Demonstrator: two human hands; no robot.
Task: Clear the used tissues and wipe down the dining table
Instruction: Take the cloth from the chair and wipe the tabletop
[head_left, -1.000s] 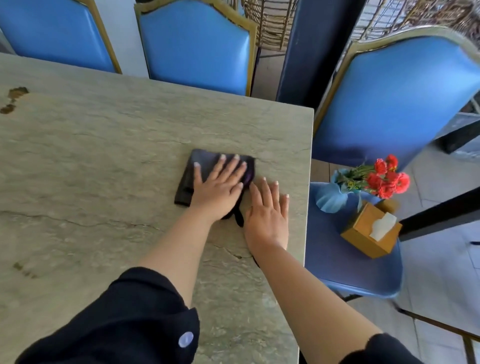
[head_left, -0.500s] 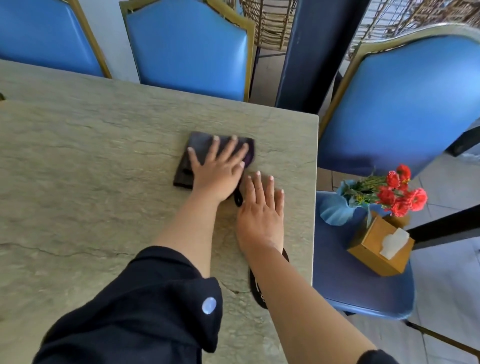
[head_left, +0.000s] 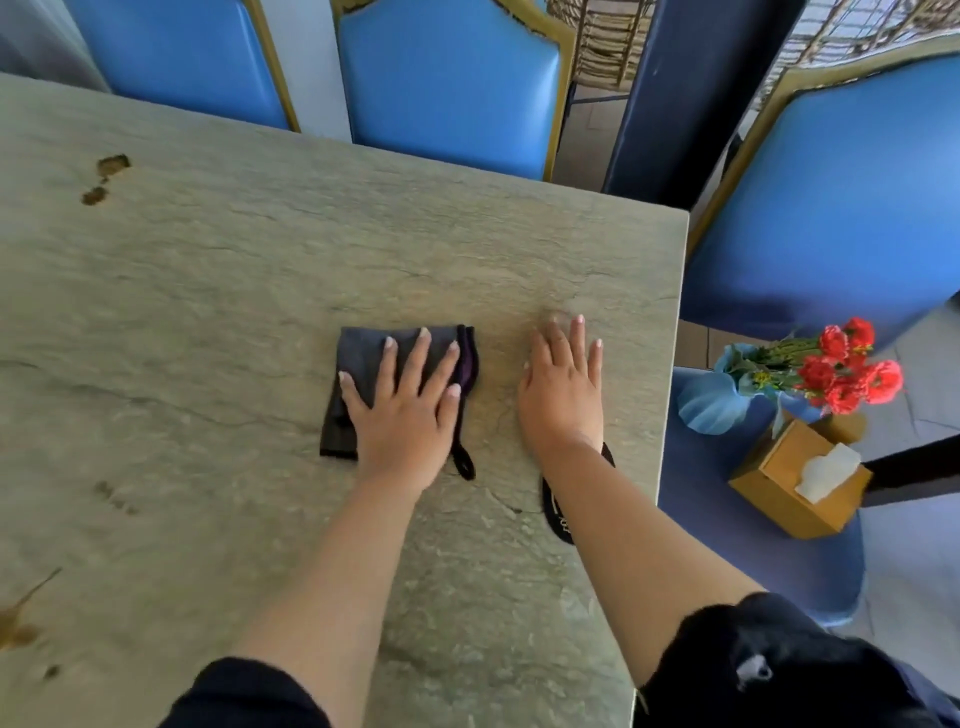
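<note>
A folded dark grey cloth (head_left: 358, 358) with a purple edge and a black loop lies on the greenish stone dining table (head_left: 218, 270). My left hand (head_left: 402, 405) presses flat on the cloth with fingers spread. Flat on the bare tabletop to the right of the cloth rests my right hand (head_left: 563, 389), fingers straight, holding nothing. A black band shows under my right wrist. Brown stains mark the table at the far left (head_left: 106, 174) and near the left front edge (head_left: 21, 618). No used tissues are in view.
Blue padded chairs with gold frames stand behind the table (head_left: 447, 83) and at its right end (head_left: 841, 197). On the right chair's seat sit a blue vase with red flowers (head_left: 841, 369) and a cardboard tissue box (head_left: 795, 478). A dark pillar (head_left: 685, 88) rises behind the corner.
The cloth and my left hand have slid left and toward me, away from the far right corner. My right hand has separated from it, staying flat nearer the right edge.
</note>
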